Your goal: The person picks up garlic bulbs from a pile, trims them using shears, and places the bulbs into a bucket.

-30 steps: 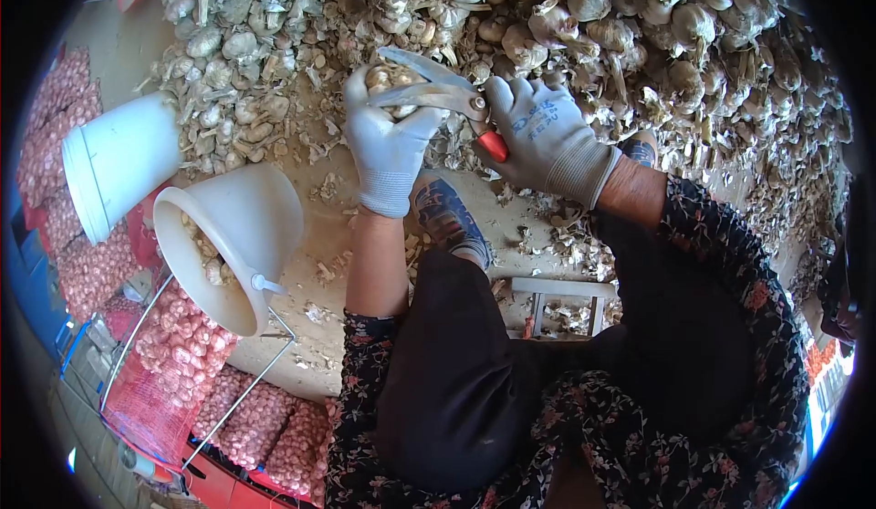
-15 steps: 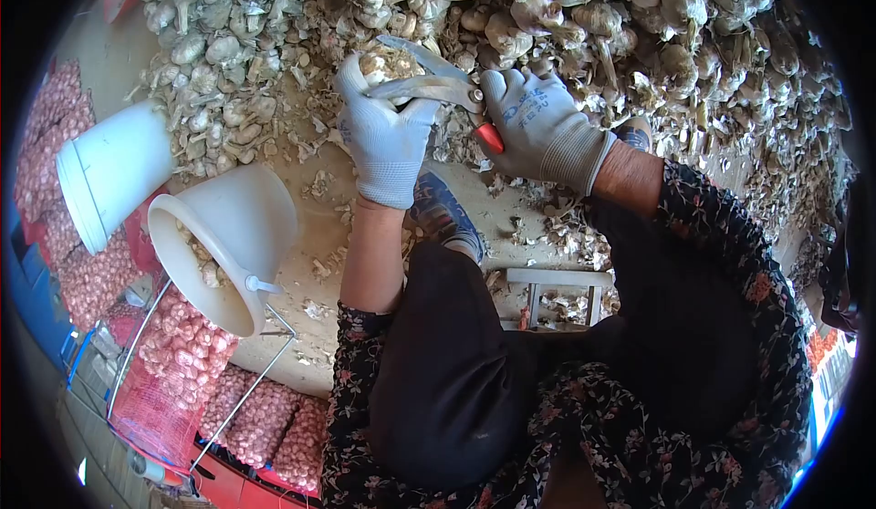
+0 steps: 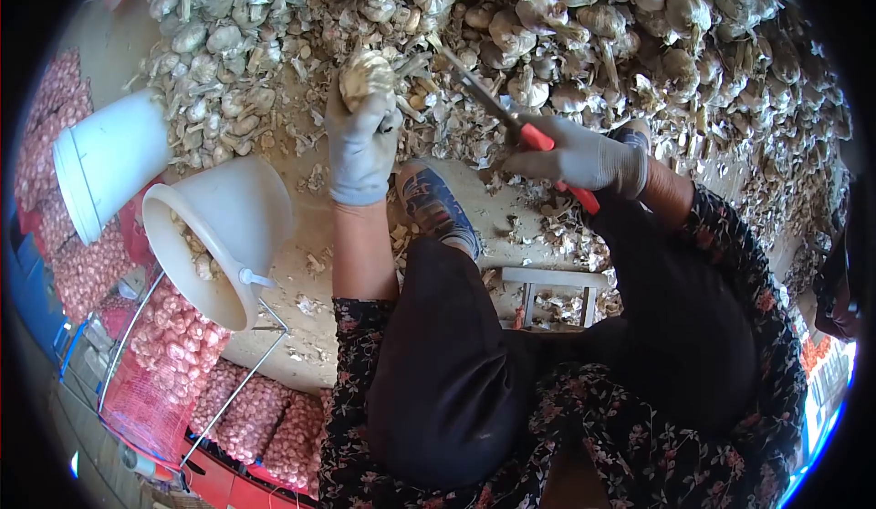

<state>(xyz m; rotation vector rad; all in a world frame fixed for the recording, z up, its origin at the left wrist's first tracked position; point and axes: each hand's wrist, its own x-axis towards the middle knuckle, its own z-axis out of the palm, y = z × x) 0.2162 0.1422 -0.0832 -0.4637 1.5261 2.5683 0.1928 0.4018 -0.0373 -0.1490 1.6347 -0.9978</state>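
My left hand [image 3: 362, 151], in a grey-white work glove, is closed around a garlic bulb [image 3: 367, 78] whose round side shows above the fingers. To the right, my right hand [image 3: 584, 155], also gloved, grips red-handled shears [image 3: 537, 137]. Their metal blades point up and left toward the garlic heap [image 3: 538, 16], apart from the bulb. Loose skins and cut stems lie beneath both hands.
At left, a tilted white bucket [image 3: 269, 201] with some garlic inside sits on a metal stand [image 3: 239, 390]. Another white bucket [image 3: 123, 158] lies beyond it. Red mesh sacks of garlic [image 3: 173, 345] are at lower left. A metal stool frame [image 3: 555, 278] is between my legs.
The shears have come away from the bulb and turned edge-on as my right hand moved right and down. My left hand has rotated, with the bulb still held.
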